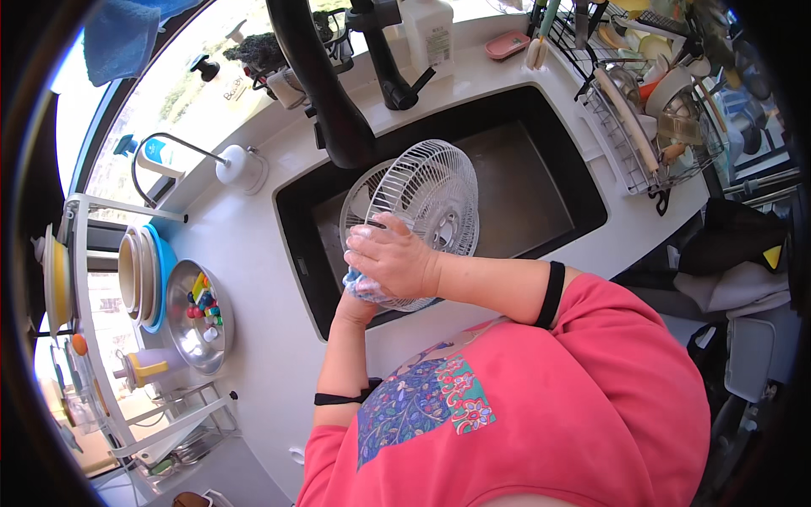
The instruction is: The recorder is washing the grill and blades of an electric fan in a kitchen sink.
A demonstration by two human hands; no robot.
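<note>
A white plastic fan grille (466, 190) is held tilted over the black sink (551, 139). Behind it, on its left, shows another round white fan part (355, 190), partly covered by the grille. My right hand (399, 263) lies at the grille's near left rim, with white suds on its fingers. Bunched beneath it is a wet blue and white cloth (362, 285). My left hand (358, 307) is below the cloth at the same edge, mostly hidden by the right hand and the cloth; its exact grip cannot be made out.
The black faucet (336, 101) reaches over the sink. A dish rack (624, 139) full of utensils stands right of it. On the left are a steel bowl (222, 317) with small colourful items, stacked basins (163, 279), a white-based holder (241, 170) and a white shelf frame (89, 304).
</note>
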